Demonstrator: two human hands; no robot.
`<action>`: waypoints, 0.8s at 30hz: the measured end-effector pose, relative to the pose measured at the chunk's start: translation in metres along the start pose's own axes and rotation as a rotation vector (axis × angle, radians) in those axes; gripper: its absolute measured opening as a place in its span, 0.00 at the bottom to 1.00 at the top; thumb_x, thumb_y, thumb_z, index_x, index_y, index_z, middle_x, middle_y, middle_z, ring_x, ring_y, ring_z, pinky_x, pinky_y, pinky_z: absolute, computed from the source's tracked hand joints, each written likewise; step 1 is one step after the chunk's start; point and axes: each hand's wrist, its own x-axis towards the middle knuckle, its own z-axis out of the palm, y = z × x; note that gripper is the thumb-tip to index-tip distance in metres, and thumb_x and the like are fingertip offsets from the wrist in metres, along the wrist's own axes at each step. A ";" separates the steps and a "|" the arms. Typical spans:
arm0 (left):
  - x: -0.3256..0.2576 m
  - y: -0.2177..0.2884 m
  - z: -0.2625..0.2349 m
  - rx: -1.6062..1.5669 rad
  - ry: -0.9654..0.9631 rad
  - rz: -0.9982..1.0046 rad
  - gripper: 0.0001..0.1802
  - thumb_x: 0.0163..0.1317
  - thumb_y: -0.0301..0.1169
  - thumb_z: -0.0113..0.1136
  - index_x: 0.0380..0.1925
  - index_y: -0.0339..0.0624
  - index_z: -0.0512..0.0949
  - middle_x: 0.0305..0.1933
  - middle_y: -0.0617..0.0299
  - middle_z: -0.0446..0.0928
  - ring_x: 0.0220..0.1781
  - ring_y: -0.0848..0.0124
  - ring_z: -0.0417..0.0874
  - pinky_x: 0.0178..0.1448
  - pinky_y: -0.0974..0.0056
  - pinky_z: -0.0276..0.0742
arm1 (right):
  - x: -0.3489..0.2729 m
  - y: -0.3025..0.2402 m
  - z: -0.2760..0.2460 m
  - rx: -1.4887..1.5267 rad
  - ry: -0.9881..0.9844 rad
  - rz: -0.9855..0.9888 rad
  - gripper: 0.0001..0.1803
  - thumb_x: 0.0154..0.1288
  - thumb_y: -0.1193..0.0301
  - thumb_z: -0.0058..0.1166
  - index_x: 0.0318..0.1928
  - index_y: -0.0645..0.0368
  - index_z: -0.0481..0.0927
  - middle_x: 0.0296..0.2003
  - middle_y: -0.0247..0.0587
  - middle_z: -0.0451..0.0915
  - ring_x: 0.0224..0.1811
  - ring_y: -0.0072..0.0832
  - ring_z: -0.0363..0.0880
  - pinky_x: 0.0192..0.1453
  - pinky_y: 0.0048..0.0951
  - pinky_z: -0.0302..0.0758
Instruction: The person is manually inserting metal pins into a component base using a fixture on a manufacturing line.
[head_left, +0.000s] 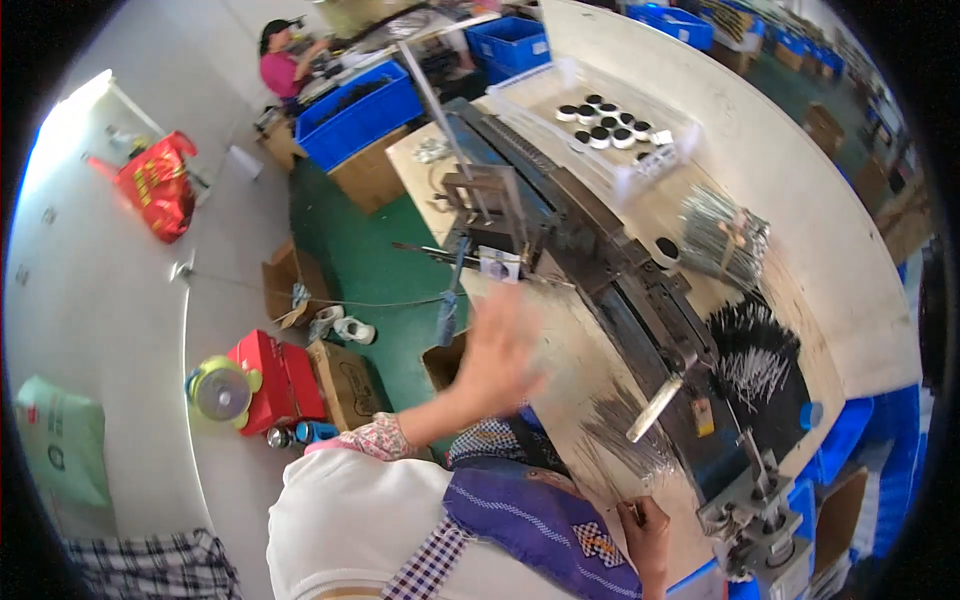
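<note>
Over the near left side of the workbench, my left hand is raised and blurred by motion. Its fingers look stretched out, and no object shows in it. My right hand is closed at the bench's near edge, fingertips pinched together; what they hold is too small to make out. Just beyond it lies a loose spread of thin metal rods. A long dark metal machine runs diagonally across the bench, with a flat bright metal bar sticking out toward me. A metal clamp-like mechanism stands right of my right hand.
Behind the machine sit a bundle of rods, black-tipped rods and a clear tray with black-and-white round parts. A blue-handled lever hangs near my left hand. Cartons stand on the green floor; another person works far left.
</note>
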 end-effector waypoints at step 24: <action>0.037 0.076 -0.011 -1.467 -0.570 0.219 0.05 0.70 0.28 0.46 0.38 0.40 0.71 0.38 0.59 0.72 0.39 0.68 0.75 0.46 0.62 0.73 | 0.025 -0.133 -0.096 -0.330 0.580 -0.520 0.16 0.55 0.84 0.57 0.46 0.63 0.79 0.35 0.46 0.82 0.30 0.38 0.82 0.34 0.32 0.77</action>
